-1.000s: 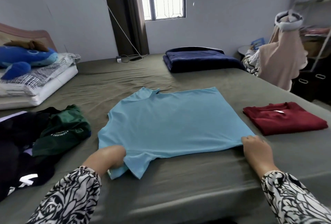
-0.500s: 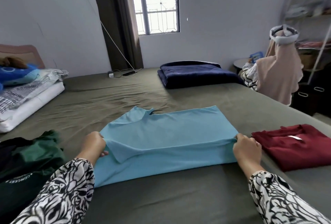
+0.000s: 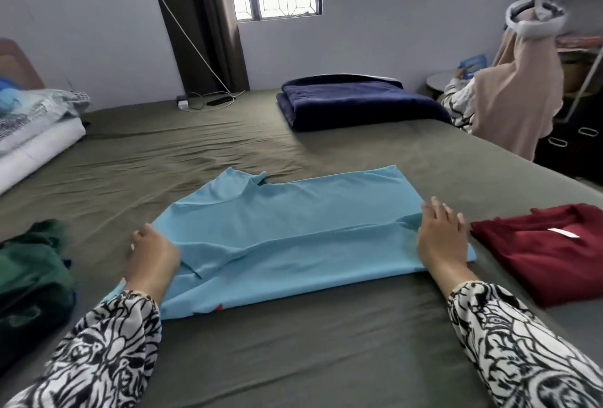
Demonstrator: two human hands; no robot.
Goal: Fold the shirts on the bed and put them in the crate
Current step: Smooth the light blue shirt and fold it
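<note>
While my right hand (image 3: pixel 441 238) lies flat with straight fingers on the light blue shirt (image 3: pixel 293 231), my left hand (image 3: pixel 150 254) pinches its opposite edge, a folded red shirt (image 3: pixel 548 251) just beyond the right.

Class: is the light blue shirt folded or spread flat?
Partly folded: the blue shirt has its near edge doubled over, both hands on its ends.

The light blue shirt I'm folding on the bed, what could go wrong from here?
The folded-over flap of the light blue shirt lies creased near your left hand; pressed flat, those wrinkles may set. Your right hand rests by the maroon shirt, so a sideways sweep could nudge that finished fold.
</note>
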